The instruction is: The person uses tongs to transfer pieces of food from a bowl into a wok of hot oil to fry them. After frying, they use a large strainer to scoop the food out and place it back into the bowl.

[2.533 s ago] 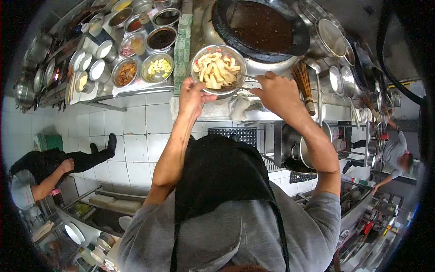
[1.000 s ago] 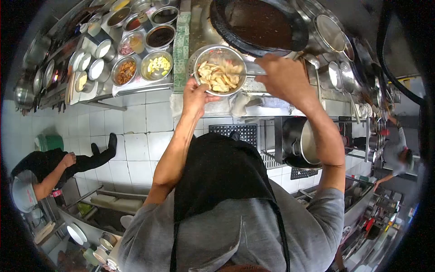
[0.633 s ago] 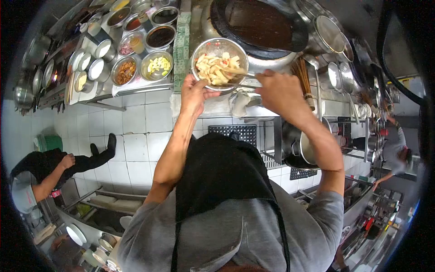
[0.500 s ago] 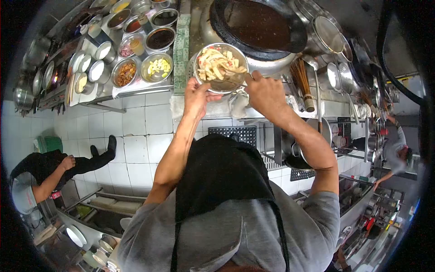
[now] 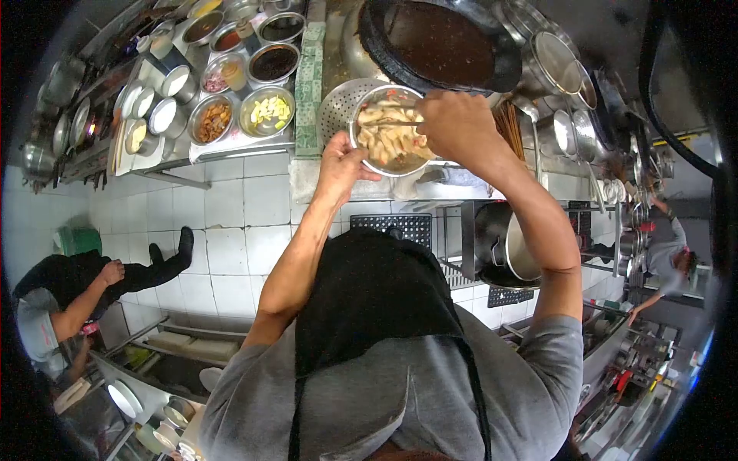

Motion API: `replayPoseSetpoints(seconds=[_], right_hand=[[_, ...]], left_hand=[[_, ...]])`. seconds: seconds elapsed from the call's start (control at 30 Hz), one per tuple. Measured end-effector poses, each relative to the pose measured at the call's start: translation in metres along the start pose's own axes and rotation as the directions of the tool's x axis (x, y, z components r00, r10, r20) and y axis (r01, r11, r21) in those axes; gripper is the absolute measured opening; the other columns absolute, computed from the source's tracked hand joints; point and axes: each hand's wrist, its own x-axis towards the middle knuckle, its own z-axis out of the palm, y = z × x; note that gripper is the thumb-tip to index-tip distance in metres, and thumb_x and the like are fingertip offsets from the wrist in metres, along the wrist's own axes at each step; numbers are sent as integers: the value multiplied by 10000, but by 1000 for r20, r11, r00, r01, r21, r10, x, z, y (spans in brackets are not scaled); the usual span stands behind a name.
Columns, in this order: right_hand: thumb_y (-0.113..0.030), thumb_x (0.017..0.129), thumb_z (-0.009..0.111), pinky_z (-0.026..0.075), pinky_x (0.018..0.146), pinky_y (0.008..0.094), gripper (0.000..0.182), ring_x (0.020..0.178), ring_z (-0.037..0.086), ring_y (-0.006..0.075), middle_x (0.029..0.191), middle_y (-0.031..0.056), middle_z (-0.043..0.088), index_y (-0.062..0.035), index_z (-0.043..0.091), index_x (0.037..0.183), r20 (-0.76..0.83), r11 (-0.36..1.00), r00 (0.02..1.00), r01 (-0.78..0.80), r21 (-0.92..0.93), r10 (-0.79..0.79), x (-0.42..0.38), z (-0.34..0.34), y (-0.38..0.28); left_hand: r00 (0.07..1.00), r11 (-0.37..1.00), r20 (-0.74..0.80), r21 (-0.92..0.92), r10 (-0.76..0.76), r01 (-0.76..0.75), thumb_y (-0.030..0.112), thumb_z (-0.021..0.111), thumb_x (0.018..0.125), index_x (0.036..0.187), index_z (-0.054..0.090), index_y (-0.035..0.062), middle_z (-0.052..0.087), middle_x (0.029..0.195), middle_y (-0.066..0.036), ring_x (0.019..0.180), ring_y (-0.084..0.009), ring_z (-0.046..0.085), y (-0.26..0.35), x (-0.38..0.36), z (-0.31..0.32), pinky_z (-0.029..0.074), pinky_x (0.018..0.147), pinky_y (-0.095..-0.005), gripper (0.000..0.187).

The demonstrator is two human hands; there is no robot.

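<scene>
My left hand point(image 5: 340, 167) grips the left rim of a round metal bowl point(image 5: 393, 170), thumb at the edge and fingers below. Pale strips of food point(image 5: 392, 142) with small red pieces lie in the bowl. Over its upper right side, my right hand point(image 5: 459, 125) is closed around a pair of thin chopsticks point(image 5: 390, 123), which reach left across the food. A perforated metal strainer point(image 5: 333, 115) shows behind the bowl's left side. Just beyond stands a large dark wok point(image 5: 442, 46) with brown liquid in it.
Bowls of sauces and ingredients, including chopped yellow pieces point(image 5: 268, 112), stand on the left table point(image 5: 177, 163). A bamboo brush point(image 5: 510, 127), ladle point(image 5: 527, 107) and wire strainers point(image 5: 555, 55) are at the right. A seated person point(image 5: 69, 296) is at left, another person point(image 5: 667, 257) at far right.
The bowl has shifted right and slightly toward me, uncovering more of the perforated strainer. My right hand has moved up and over the bowl's rim, and the food lies spread differently.
</scene>
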Motion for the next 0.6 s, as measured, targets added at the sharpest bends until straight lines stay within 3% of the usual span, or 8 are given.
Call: replayPoseSetpoints(seconds=[0.07, 0.1, 0.2, 0.33, 0.53, 0.6], right_hand=[[-161, 739, 661, 545, 656, 423, 180, 764, 691, 316, 820, 152, 683, -36, 698, 862, 82, 998, 995, 62, -8, -61, 4, -1, 1], [-170, 760, 655, 541, 637, 429, 152, 742, 688, 312, 791, 131, 687, -62, 706, 855, 46, 1000, 999, 30, 9, -30, -1, -5, 1], [-259, 790, 668, 528, 662, 423, 238, 774, 675, 286, 916, 69, 677, -116, 683, 980, 15, 1000, 1000, -4, 16, 4, -20, -30, 0], [-237, 780, 688, 529, 662, 419, 251, 788, 671, 282, 930, 56, 666, -124, 674, 1004, -40, 1000, 999, 5, 23, -4, -26, -30, -2], [-234, 761, 709, 528, 685, 425, 312, 812, 667, 294, 954, 62, 659, -146, 657, 1056, 12, 990, 990, -141, -23, 142, -23, -40, -15], [-254, 761, 708, 524, 686, 435, 327, 814, 666, 298, 961, 70, 660, -138, 651, 1062, 113, 988, 982, -153, -23, 154, -21, -40, -22]], left_hand=[[1000, 1000, -17, -9, -8, 8, -41, 509, 843, 929, 491, 12, 632, 894, -160, 684, -216, 671, -5, 3, -8, 608, 494, -330, 103], [999, 997, -24, -55, -49, 47, -39, 511, 847, 937, 490, 15, 630, 897, -164, 688, -228, 673, -7, 4, -14, 610, 503, -340, 107], [993, 979, -61, -186, -97, 84, -33, 519, 857, 950, 485, 20, 627, 905, -177, 693, -257, 677, 0, 5, -25, 615, 526, -366, 112], [983, 952, -135, -295, -128, 84, -21, 534, 866, 963, 472, 26, 623, 927, -202, 703, -296, 682, 14, 11, -39, 618, 558, -404, 124], [991, 980, -115, -196, -64, 41, -16, 530, 871, 985, 462, 10, 613, 954, -219, 677, -306, 684, 33, 13, -56, 614, 508, -346, 135], [995, 979, -91, -201, -45, 26, -15, 516, 882, 918, 437, -1, 571, 870, -172, 647, -275, 678, 35, 16, -59, 612, 474, -339, 88]])
